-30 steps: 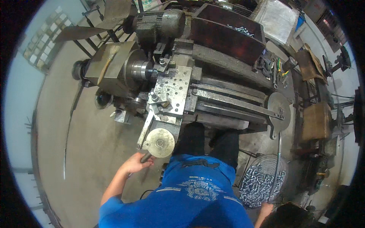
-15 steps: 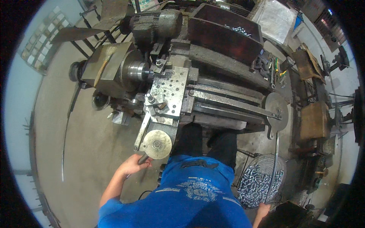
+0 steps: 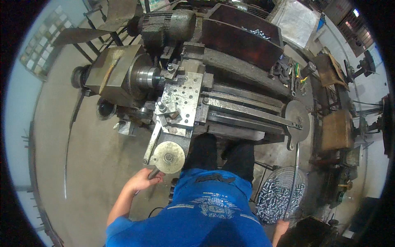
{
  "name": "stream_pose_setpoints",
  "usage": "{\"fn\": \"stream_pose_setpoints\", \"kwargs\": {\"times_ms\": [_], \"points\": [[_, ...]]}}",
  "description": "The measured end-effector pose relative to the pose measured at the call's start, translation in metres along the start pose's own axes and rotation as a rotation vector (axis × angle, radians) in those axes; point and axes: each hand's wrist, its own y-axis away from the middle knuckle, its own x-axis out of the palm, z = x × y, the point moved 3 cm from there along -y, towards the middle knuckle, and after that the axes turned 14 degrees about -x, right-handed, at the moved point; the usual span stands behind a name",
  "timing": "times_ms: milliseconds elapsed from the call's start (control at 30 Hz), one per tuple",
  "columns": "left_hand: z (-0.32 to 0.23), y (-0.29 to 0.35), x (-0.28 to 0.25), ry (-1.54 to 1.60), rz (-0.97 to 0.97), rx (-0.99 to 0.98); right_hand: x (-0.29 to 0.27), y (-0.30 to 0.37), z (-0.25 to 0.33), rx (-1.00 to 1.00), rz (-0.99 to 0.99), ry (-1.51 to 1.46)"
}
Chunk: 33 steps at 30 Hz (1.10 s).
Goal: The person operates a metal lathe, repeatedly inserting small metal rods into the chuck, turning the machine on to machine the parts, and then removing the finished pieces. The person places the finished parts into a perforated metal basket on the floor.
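My left hand [image 3: 142, 180] is closed around the short dark handle [image 3: 153, 172] of a round, pale metal handwheel [image 3: 168, 157]. This wheel sits at the near end of a lathe's cross slide [image 3: 177, 99], a plate full of holes with two tool posts bolted on. At the lower right, my right hand [image 3: 281, 227] grips the lower end of a long metal lever [image 3: 296, 173]. The lever runs up to a large disc [image 3: 297, 120] at the right end of the lathe bed. Beside the tool posts, the chuck [image 3: 147, 77] faces the slide; any workpiece in it is too small to make out.
A basket [image 3: 302, 175] of small shiny metal pieces stands under the lever. Behind the bed are a dark red bin [image 3: 242, 45] with more pieces, a motor [image 3: 166, 29] and several wrenches [image 3: 293, 80]. A brush [image 3: 110, 72] lies on the headstock [image 3: 96, 68].
The whole view has shifted slightly. Both hands keep their grips, and neither the handwheel nor the lever has visibly moved against the machine.
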Motion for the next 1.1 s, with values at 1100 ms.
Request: {"fn": "stream_pose_setpoints", "kwargs": {"times_ms": [1100], "points": [[-0.001,0.009,0.001,-0.03,0.028,0.017,-0.012,0.032,0.014,0.039,0.06,-0.056]]}}
